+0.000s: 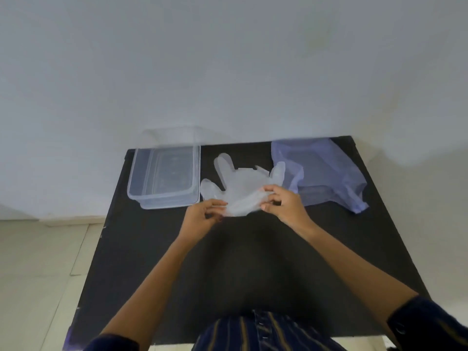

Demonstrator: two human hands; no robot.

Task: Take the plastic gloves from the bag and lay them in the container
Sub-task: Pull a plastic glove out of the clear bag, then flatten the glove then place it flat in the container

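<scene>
A person stands at a black table (157, 249) and holds a thin see-through glove (240, 183) with both hands. The left hand (200, 219) pinches the near edge of the glove on one side. The right hand (283, 201) pinches it on the other side, fingers closed on the plastic. The glove's fingers point toward the far edge of the table, and one fingertip reaches the bag.

The clear box (164, 173) sits near the far left corner, open and with nothing in it that I can see. The soft bluish bag (326, 173) lies near the far right corner, looking flat.

The glove is out of the bag but not in the box yet. I think it could go wrong from here. The glove is so light and floppy that it may fold up, stick to the fingers, or drape over the box's rim instead of lying flat inside.
</scene>
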